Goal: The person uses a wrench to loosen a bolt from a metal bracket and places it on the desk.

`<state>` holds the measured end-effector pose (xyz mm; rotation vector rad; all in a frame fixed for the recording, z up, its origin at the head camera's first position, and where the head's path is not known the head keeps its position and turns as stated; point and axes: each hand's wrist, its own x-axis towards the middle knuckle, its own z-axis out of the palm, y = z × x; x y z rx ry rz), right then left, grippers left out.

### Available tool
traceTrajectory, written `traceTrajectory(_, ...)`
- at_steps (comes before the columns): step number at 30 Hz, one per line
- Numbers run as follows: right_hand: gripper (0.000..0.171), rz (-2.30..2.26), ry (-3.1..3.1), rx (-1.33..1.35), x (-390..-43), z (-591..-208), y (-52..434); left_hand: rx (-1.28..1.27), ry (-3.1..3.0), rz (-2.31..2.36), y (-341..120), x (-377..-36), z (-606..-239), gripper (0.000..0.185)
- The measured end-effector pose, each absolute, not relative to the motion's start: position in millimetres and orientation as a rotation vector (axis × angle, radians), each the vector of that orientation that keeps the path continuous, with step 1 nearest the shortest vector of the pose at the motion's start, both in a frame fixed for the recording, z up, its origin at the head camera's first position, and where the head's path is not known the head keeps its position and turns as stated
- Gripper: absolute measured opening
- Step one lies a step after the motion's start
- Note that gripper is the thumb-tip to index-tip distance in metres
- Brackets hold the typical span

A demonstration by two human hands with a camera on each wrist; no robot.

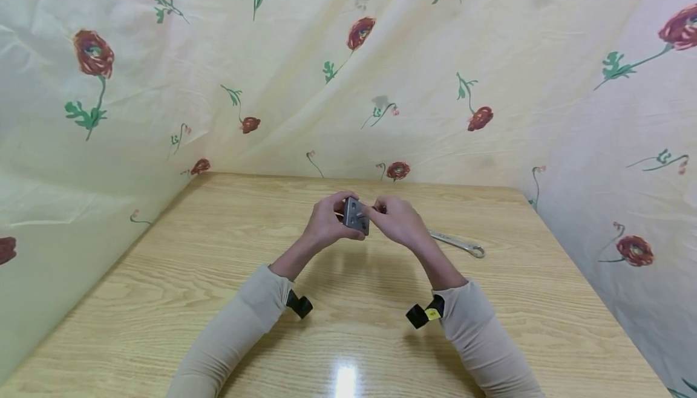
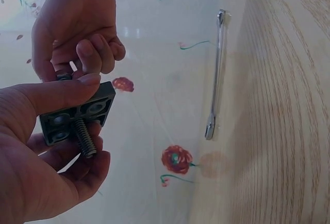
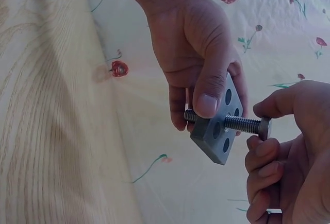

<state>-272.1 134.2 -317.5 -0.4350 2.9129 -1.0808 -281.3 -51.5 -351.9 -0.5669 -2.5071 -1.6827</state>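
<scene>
My left hand [image 1: 325,222] grips a grey rectangular block with several holes [image 1: 354,215] by its edges, thumb on one side and fingers on the other. A threaded bolt [image 3: 242,124] runs through the middle of the block; its threaded end sticks out on the far side, near the left fingers, as the left wrist view shows. My right hand [image 3: 304,157] pinches the bolt's head between thumb and fingers. Part of the shank shows between head and block. Both hands hold these pieces above the table.
A combination wrench [image 1: 457,244] lies on the wooden table [image 1: 348,301], right of my right hand. Behind and beside the table hangs a flowered cloth [image 1: 305,71]. A small black camera [image 1: 300,304] is strapped to the left wrist, another [image 1: 418,316] to the right.
</scene>
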Motion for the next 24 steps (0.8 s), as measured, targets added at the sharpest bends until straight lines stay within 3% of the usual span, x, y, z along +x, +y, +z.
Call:
traceTrajectory(13, 0.020, -1.210, 2.891, -0.523, -269.6, -315.0, 135.2, -0.545, -2.517, -1.678, -51.7, -281.1, -351.7, 0.070)
traceTrajectory(24, 0.023, -1.303, 2.939, -0.798, -272.1, -318.7, 136.8, -0.549, -2.507, -1.691, -52.1, -281.2, -352.6, 0.069)
